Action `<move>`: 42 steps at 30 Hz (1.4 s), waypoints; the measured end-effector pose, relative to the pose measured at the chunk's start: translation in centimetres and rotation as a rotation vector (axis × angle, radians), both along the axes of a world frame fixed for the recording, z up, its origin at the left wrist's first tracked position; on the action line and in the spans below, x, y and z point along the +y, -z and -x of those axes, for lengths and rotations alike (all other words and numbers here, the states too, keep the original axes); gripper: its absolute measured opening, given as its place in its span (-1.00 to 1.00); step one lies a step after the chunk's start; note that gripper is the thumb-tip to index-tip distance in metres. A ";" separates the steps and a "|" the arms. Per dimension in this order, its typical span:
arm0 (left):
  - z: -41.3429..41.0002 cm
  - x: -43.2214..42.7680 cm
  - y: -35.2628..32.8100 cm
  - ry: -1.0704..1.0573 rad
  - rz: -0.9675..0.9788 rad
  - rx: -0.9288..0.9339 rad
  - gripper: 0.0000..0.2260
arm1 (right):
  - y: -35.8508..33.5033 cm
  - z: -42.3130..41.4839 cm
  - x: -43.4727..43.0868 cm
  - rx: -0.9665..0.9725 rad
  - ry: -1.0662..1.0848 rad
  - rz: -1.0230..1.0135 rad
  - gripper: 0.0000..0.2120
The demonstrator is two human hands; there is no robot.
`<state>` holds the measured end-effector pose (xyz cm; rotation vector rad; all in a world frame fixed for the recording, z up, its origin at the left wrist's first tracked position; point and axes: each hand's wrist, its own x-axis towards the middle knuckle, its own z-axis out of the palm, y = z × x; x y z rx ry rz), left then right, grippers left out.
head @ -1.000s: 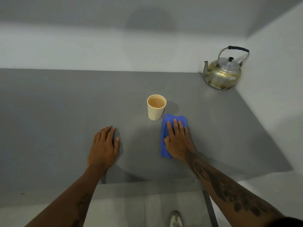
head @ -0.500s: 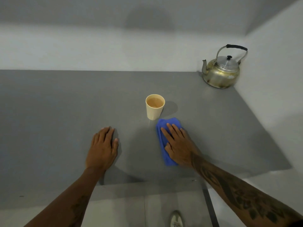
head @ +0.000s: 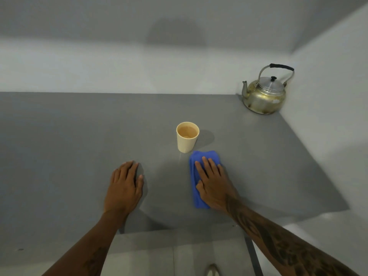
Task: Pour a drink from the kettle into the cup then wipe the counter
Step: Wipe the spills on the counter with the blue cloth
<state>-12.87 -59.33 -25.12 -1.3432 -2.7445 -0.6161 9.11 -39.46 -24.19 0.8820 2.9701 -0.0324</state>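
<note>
A cream cup (head: 186, 140) holding a light brown drink stands upright in the middle of the grey counter (head: 79, 136). Just in front of it and to the right lies a folded blue cloth (head: 196, 194), with my right hand (head: 214, 185) pressed flat on top of it, fingers pointing away from me. My left hand (head: 124, 188) rests palm down on the bare counter, left of the cloth, holding nothing. A worn metal kettle (head: 263, 96) with a black-gripped handle sits in the far right corner, spout pointing left.
White walls close off the counter at the back and on the right. The counter's front edge runs just below my wrists, with tiled floor and the tip of a shoe (head: 212, 270) beneath.
My right hand has slid the blue cloth a little left and then back right and up, close to the cup's base. The left hand, cup and kettle have stayed put.
</note>
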 end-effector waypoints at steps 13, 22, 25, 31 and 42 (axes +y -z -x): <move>-0.4 0.2 -1.4 -0.076 0.041 -0.107 -0.41 | -2.3 -1.0 7.0 -0.080 0.048 0.158 -0.22; -17.1 9.6 -4.4 -0.080 0.007 -0.356 -0.61 | -6.8 -0.2 10.4 -0.001 0.095 0.318 -0.36; -20.8 12.3 -5.4 -0.031 0.037 -0.334 -0.72 | -6.0 0.1 11.2 -0.084 0.101 0.342 -0.43; -21.8 14.5 -3.3 -0.138 0.137 -0.266 -0.66 | -5.2 0.9 11.8 -0.094 0.153 0.398 -0.45; -21.6 14.9 -4.1 -0.297 0.077 -0.391 -0.48 | -9.7 2.8 12.5 -0.037 0.337 0.542 -0.68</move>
